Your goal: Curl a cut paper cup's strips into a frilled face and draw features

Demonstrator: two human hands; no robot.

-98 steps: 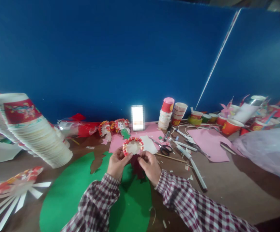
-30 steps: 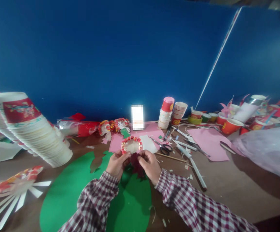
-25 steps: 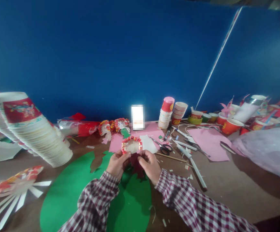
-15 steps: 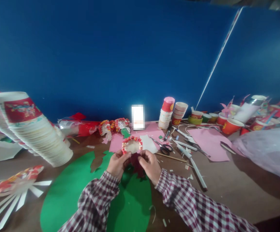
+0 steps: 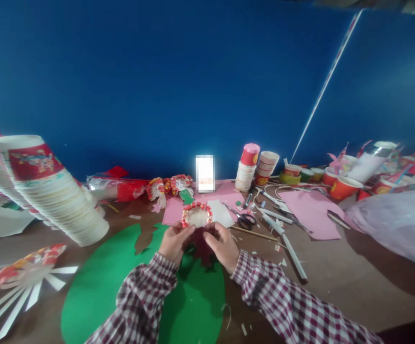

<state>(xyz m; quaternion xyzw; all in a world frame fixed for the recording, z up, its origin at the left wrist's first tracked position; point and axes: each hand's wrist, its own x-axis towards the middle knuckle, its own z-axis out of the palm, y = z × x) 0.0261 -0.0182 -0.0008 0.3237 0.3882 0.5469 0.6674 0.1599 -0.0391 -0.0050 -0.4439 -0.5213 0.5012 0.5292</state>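
Between my hands is a round paper-cup craft with a pale centre and a curled red-and-white rim. A dark maroon paper cutout hangs directly below its rim. My left hand pinches the lower left of the rim, beside the cutout's top. My right hand is closed with thumb and finger on the top right of the maroon cutout, close against the rim. Fingers hide where cutout and rim meet. Beneath both hands lies a large green paper sheet with a notch cut in its far edge.
Tall stacks of paper cups lean at the left, by a cup cut into strips. Finished cup-flower figures, pink paper, scissors, white glue sticks and a plastic bag lie around.
My right fingers have shifted slightly left along the maroon cutout, and the cutout hangs a little lower and straighter. The view has moved very slightly; my left hand keeps its hold.
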